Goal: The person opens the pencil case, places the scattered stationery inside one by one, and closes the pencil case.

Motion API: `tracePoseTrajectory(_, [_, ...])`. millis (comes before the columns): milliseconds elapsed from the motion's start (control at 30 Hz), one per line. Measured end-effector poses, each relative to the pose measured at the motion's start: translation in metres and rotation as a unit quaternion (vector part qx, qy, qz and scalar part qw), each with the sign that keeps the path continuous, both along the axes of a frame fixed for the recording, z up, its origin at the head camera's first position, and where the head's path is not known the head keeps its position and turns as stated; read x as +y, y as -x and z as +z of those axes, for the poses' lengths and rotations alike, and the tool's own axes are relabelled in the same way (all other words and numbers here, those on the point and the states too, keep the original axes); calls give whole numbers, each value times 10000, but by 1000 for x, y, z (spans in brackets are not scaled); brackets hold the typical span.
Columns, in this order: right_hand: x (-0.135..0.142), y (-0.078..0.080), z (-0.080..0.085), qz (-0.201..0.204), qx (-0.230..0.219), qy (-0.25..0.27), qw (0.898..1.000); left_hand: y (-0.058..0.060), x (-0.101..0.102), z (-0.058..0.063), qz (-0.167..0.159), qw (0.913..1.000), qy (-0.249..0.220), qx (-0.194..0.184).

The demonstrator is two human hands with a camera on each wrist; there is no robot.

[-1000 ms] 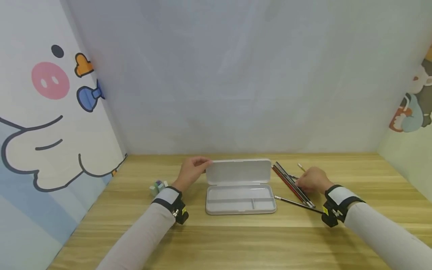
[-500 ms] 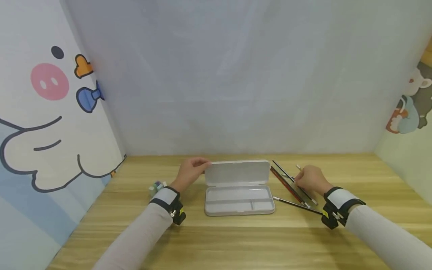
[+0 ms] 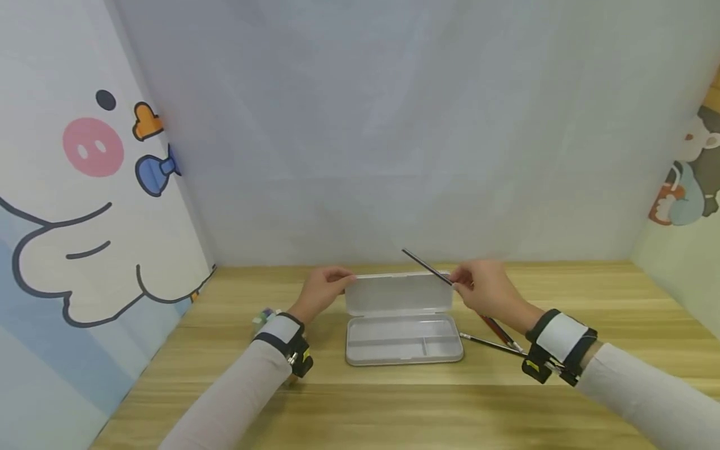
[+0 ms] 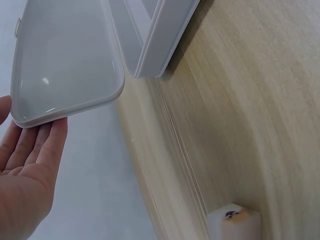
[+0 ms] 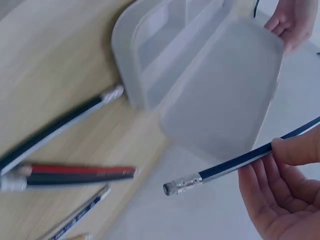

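A white pencil case [image 3: 394,361] stands open on the table, its lid [image 3: 399,295] raised. My left hand [image 3: 322,290] holds the lid's left corner, the thumb on the inside and the fingers behind, as the left wrist view shows. The right hand [image 3: 485,289] pinches a dark pencil [image 3: 424,265] between thumb and fingers, in the air by the lid's right corner. In the right wrist view the silver ferrule and worn eraser [image 5: 182,185] stick out from the grip. Two compartments and a long tray in the case hold nothing.
Right of the case lie more pencils: a black one [image 3: 489,343] with its eraser end at the case, a red one [image 5: 80,169], and others partly hidden beneath the right hand. Small pale erasers [image 3: 264,319] sit left of the left wrist. A curtain-like wall [image 3: 394,156] backs the table.
My right hand has lifted a dark pencil from the pile and carried it left and up toward the lid. The left hand has kept its hold on the lid.
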State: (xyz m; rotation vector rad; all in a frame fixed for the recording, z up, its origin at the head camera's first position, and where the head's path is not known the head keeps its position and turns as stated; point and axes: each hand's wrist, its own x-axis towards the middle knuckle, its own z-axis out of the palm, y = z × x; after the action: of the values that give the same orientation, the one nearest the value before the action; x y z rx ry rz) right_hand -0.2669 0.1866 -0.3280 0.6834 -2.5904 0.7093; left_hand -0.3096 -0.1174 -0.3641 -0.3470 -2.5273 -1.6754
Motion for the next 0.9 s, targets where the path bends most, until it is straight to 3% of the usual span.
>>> tracePoseTrajectory(133, [-19,0,-7,389,-134,63,9991,-2,-1,0,-4,10000,-19,-51])
tracePoseTrajectory(333, [-37,0,-17,597,-365,140,9975,-2,-1,0,11,10000,39,-65])
tracePoseTrajectory(900, [-51,9,-39,593,-694,-151,9957,1,-2,-4,-21,9991,283,310])
